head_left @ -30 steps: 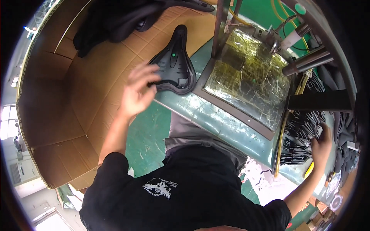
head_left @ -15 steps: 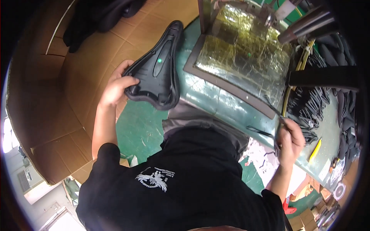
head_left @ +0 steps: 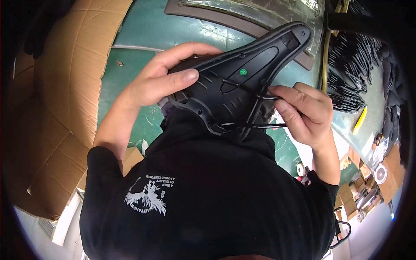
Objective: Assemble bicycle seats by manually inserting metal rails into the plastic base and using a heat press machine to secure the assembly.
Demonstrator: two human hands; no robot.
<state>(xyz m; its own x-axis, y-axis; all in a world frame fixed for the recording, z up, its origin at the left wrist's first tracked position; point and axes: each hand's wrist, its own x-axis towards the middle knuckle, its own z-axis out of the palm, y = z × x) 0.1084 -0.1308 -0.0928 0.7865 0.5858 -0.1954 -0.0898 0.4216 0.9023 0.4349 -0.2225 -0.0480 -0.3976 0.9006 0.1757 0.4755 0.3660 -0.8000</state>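
A black bicycle saddle (head_left: 227,86) is held underside up in front of my body, its narrow nose pointing to the far right. A round green sticker shows on its base. My left hand (head_left: 173,76) grips the wide rear end, thumb on the underside and fingers round the far edge. In my right hand (head_left: 303,110) is a black saddle rail (head_left: 260,126), a bent metal rod pinched between thumb and fingers. Its two rods reach over the saddle's underside; whether their ends touch it I cannot tell.
A large cardboard box (head_left: 80,65) stands on the left. Ahead is a green-topped table (head_left: 195,30) with a brown-edged board (head_left: 234,21). On the right lie many black rails (head_left: 346,73) in a pile and a yellow cutter (head_left: 360,120).
The saddle has come nearer and right, its nose swinging rightward. My right hand has lifted the rail from the table edge and brought it over the saddle. My view has shifted right.
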